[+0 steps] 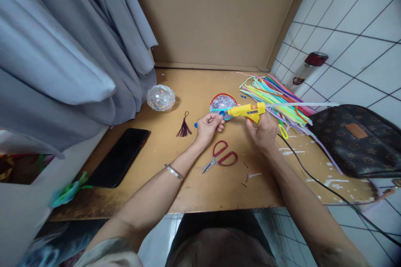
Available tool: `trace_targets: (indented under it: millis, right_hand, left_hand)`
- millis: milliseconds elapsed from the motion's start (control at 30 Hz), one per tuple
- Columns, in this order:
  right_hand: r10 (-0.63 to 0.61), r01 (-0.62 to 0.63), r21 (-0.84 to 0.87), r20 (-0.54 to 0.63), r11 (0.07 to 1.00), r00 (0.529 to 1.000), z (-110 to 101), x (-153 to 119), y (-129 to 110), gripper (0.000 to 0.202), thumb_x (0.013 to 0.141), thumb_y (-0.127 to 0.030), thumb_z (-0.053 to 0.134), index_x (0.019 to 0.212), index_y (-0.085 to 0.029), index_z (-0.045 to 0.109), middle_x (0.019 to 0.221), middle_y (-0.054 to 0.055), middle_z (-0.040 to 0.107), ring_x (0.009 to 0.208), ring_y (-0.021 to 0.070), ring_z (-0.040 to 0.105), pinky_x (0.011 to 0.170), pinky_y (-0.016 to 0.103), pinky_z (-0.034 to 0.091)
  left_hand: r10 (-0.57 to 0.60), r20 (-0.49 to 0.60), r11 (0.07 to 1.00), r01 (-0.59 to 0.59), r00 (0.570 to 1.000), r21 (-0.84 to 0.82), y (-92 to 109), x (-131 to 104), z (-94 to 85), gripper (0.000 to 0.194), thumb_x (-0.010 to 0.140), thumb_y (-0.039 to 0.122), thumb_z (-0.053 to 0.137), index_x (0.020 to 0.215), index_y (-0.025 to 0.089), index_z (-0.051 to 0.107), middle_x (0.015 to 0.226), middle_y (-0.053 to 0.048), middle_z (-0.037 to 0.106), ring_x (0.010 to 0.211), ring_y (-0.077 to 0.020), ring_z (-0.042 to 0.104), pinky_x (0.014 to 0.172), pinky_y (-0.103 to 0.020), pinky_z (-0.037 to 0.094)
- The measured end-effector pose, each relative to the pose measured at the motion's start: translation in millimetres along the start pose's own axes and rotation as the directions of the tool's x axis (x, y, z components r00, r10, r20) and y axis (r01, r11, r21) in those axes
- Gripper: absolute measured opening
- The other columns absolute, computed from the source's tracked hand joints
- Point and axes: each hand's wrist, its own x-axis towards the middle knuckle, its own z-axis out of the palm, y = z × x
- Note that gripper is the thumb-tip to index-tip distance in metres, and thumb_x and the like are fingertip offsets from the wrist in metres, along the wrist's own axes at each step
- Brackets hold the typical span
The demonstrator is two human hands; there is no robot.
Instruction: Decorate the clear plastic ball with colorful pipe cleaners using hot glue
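My right hand is wrapped round the handle of a yellow glue gun, whose nozzle points left. A clear glue stick runs out of its back. At the nozzle, my left hand pinches something small and blue, partly hidden by the fingers. Just behind the nozzle lies a clear round piece with a red and turquoise rim. Red-handled scissors lie partly open in front of my hands. A dark tassel lies left of my left hand.
A clear ball stands at the back left, a black phone nearer on the left. Colourful pipe cleaners are heaped at the back right, by a bottle and a brown bag. A black cable crosses the right side.
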Motion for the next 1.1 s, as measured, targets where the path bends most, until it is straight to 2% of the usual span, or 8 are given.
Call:
trace_targets:
  millis: [200,567,1100]
  right_hand:
    - [0.003,-0.003,-0.028,-0.016,1.0,1.0,0.6,-0.5,0.8,0.034,0.089,-0.042,0.047,0.102,-0.016,0.063,0.086,0.013,0.067,0.081,0.0288,0.061,0.067,0.034,0.04]
    - [0.013,-0.013,0.003,0.003,1.0,1.0,-0.4,-0.3,0.9,0.036,0.089,-0.043,0.046,0.104,-0.015,0.062,0.09,0.015,0.066,0.084,0.0299,0.061,0.068,0.035,0.041]
    - [0.009,-0.01,0.008,0.013,1.0,1.0,-1.2,0.1,0.8,0.034,0.088,-0.04,0.047,0.105,-0.015,0.063,0.092,0.016,0.068,0.087,0.0303,0.062,0.069,0.035,0.042]
  left_hand:
    - [-0.011,-0.003,1.0,0.011,1.0,0.003,0.7,-0.3,0.8,0.038,0.065,0.043,0.088,0.074,0.014,0.065,0.063,0.0,0.068,0.047,-0.0059,0.057,0.047,-0.018,0.045]
    - [-0.001,-0.004,1.0,0.0,1.0,-0.006,1.5,-0.6,1.0,0.043,0.06,0.047,0.09,0.074,0.014,0.066,0.062,0.0,0.068,0.047,-0.006,0.056,0.046,-0.018,0.045]
    - [0.01,-0.001,1.0,-0.01,1.0,0.013,-1.7,0.9,-1.0,0.042,0.063,0.049,0.088,0.074,0.014,0.066,0.064,-0.001,0.068,0.048,-0.0065,0.056,0.048,-0.019,0.045]
